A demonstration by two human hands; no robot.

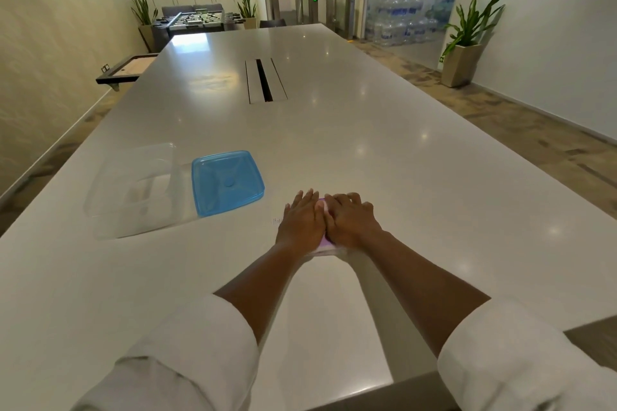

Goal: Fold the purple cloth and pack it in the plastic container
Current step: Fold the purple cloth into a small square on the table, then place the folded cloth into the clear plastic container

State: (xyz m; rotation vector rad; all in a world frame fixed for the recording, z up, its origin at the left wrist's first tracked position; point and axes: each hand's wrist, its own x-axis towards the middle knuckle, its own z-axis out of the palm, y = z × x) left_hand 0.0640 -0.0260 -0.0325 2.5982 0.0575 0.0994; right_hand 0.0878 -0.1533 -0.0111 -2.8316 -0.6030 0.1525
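Note:
The purple cloth (326, 245) lies folded small on the white table, almost wholly covered by my two hands; only thin purple strips show between and below them. My left hand (300, 220) and my right hand (350, 220) lie flat on it side by side, palms down, fingers stretched forward. The clear plastic container (133, 190) stands open to the left of my hands. Its blue lid (227, 182) lies flat on the table between the container and my hands.
The long white table (367, 150) has a cable slot (265, 80) further along its middle. A corner of the table edge is near my right forearm. Potted plants, a foosball table and stacked water bottles stand far off in the room.

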